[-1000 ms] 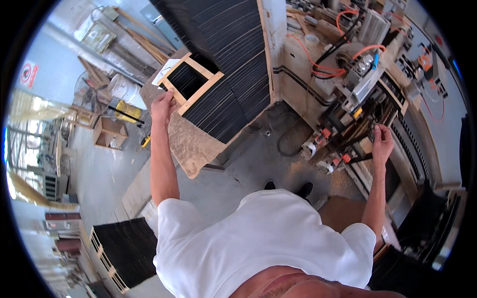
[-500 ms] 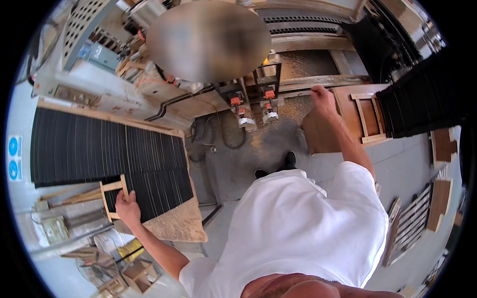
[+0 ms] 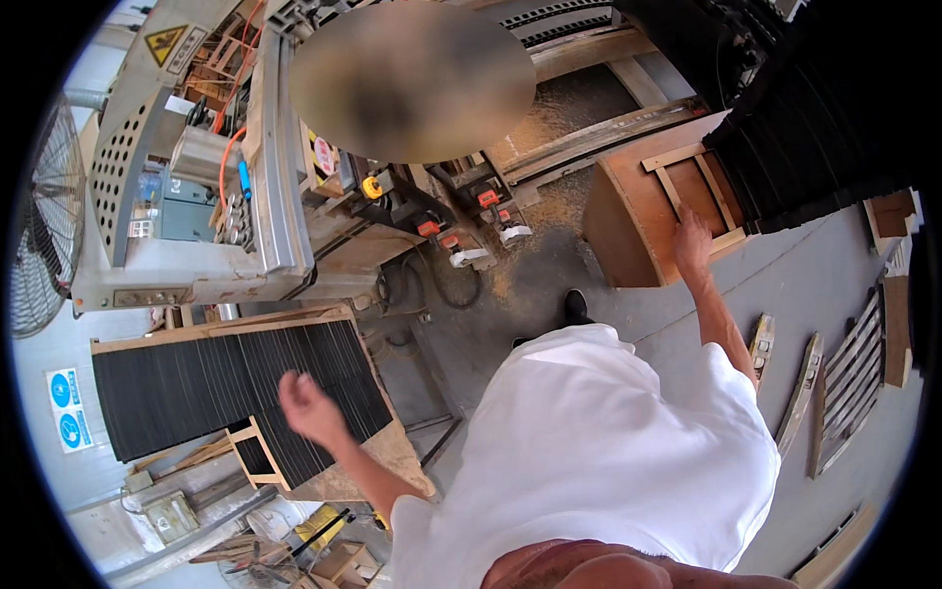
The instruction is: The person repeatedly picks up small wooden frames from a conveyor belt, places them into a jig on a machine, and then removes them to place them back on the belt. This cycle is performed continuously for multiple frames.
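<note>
My left hand (image 3: 312,407) hangs over a long row of thin black pieces (image 3: 196,388), its fingers loosely spread and slightly blurred, with nothing in it. Beside it, a small pale wooden frame (image 3: 243,432) stands at the near edge of that row. On the right, my right hand (image 3: 693,239) has its fingers closed on the near side of another wooden frame (image 3: 667,187). That frame rests on a brown wooden box (image 3: 628,211), against a tall dark stack (image 3: 824,147). My fingertips are partly hidden there.
A machine with a metal rail (image 3: 289,177) stands ahead; orange-and-black clamp-like parts (image 3: 461,240) sit low on it. Sawdust and a dark hose (image 3: 456,294) lie on the floor. A large fan (image 3: 44,216) is far left; a slatted wooden rack (image 3: 852,383) lies right.
My left hand has let go of the left frame and moved right, leaving it by the row. My right hand has come down onto the right frame. The whole view has shifted.
</note>
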Demonstrator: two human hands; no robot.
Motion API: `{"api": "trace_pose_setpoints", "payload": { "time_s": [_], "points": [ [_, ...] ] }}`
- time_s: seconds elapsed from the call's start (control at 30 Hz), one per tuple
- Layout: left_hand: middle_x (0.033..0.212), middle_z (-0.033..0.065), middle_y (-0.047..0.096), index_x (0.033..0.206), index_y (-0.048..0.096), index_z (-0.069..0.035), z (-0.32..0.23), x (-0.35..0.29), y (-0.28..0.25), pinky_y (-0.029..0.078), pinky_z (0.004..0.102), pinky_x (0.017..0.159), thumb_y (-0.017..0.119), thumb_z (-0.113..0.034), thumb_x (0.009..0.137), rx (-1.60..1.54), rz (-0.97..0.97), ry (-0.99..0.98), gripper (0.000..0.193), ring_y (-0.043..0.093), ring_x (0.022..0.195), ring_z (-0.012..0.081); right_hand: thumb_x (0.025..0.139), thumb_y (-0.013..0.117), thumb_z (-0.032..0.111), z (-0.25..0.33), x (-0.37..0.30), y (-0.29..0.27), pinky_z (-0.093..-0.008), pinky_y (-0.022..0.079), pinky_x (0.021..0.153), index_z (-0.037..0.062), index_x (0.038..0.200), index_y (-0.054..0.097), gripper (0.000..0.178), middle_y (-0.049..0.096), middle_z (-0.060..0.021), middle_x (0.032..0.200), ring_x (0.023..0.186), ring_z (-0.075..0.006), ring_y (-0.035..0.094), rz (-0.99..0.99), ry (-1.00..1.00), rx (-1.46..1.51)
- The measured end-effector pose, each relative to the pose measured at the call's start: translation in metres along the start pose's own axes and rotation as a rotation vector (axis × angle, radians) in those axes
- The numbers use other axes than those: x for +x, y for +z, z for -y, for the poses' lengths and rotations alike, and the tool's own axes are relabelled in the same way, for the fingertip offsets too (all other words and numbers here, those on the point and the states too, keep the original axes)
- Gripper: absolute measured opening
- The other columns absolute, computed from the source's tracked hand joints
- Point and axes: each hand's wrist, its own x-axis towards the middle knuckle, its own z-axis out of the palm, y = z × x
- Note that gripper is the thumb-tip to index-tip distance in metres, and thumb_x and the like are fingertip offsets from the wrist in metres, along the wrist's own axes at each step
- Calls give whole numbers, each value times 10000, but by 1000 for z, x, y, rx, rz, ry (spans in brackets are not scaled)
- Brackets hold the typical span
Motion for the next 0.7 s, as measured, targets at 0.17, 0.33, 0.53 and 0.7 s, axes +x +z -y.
{"api": "trace_pose_setpoints", "payload": {
  "time_s": [0.17,0.33,0.53,0.7],
  "points": [
    [1082,125,644,1169,571,35,-57,-32,130,484,297,888,611,-59,892,-356,427,-87,295,613,998,182,821,557,34,-4,7,-9,-441,452,884,64,1195,553,375,618,-167,1105,1046,-356,565,-88,6,323],
    [1092,122,642,1184,563,37,-79,-29,201,477,288,905,626,-61,888,-428,580,-34,318,613,1008,174,863,577,73,34,22,-67,-357,486,776,23,1114,612,258,661,-159,937,860,-274,637,-76,168,742],
    [1099,117,649,1185,573,16,-92,32,290,502,306,869,633,-197,913,-602,673,-250,350,628,1000,185,840,675,101,56,37,-92,-248,454,698,18,1102,637,277,621,-28,839,750,-99,527,-68,123,876],
    [1185,140,600,1233,520,5,-100,96,358,500,401,919,572,-273,947,-921,690,-578,402,602,1076,265,837,682,82,96,58,-106,-231,435,679,3,1106,638,284,599,5,828,743,-80,497,-33,71,982]
  ]
}}
